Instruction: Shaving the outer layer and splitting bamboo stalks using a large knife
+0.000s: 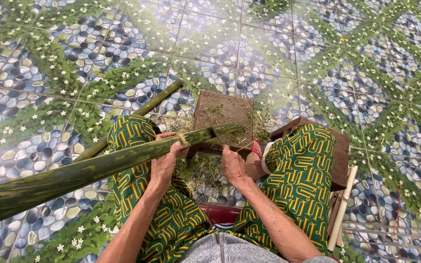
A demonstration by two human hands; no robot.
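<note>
Seated person's left hand has fingers clamped round a green bamboo pole resting across the knee onto a wooden block, right hand fingers curled beneath, grip unclear; shavings litter the floor, pole largely unpeeled.

Green bamboo pole, streaked dark, crosses trousers patterned green with yellow line motifs; beyond the hands lie a brown wooden block and floor tiles printed with blue-grey pebbles, leaves, white flowers.
</note>
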